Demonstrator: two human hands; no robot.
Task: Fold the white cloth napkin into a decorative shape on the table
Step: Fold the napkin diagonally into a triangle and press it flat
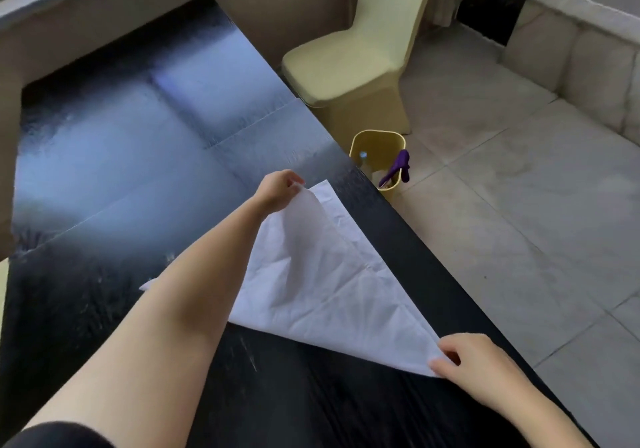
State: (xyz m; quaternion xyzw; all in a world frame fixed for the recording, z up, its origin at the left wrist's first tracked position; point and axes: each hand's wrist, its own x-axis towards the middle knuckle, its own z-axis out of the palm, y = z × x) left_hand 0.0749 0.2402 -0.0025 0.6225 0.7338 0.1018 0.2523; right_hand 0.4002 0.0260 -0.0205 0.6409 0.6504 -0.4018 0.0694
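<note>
The white cloth napkin point(322, 285) lies on the dark glossy table point(131, 156) near its right edge, folded over into a rough triangle with creases across it. My left hand point(278, 189) pinches the far corner of the top layer and holds it slightly off the layer beneath. My right hand point(476, 361) grips the near right corner of the napkin with thumb and fingers. A small tip of the napkin shows left of my left forearm.
The table's right edge runs diagonally close to the napkin. Beyond it on the tiled floor stand a yellow waste bin point(375, 151) with a purple item hanging on its rim and a cream covered chair point(349, 66). A pale ledge point(588, 77) lies far right.
</note>
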